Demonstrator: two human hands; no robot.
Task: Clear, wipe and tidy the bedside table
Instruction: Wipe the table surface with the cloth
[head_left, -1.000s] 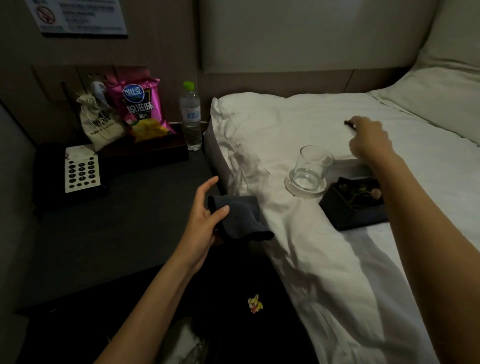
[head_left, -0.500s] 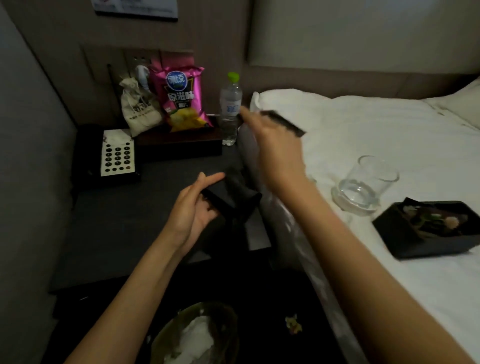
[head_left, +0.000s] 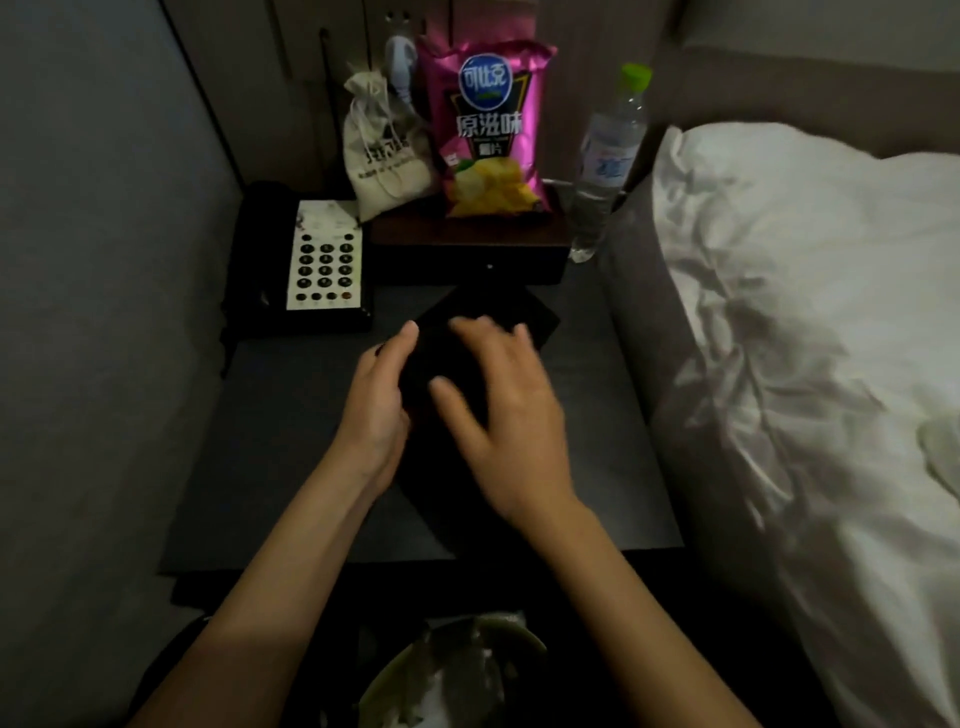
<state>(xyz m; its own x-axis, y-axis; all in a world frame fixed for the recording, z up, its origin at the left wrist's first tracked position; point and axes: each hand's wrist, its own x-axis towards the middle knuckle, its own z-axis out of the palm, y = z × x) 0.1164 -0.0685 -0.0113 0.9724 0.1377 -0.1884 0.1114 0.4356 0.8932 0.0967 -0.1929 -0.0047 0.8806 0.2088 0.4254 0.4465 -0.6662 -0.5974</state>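
Both hands meet over a dark cloth (head_left: 488, 317) lying mid-tabletop (head_left: 291, 441): the left hand (head_left: 382, 395) curls its grip around the cloth's left edge, while the right hand (head_left: 498, 410) lies on top with fingers spread apart, blurred. Far back stand a phone (head_left: 324, 265), pouch (head_left: 384, 150), chip bag (head_left: 488, 130) and water bottle (head_left: 605, 161).

1 chip bag (head_left: 488, 130), 1 bottle (head_left: 605, 156), 1 pouch (head_left: 384, 156), 1 phone (head_left: 324, 265), 2 hands (head_left: 447, 400)
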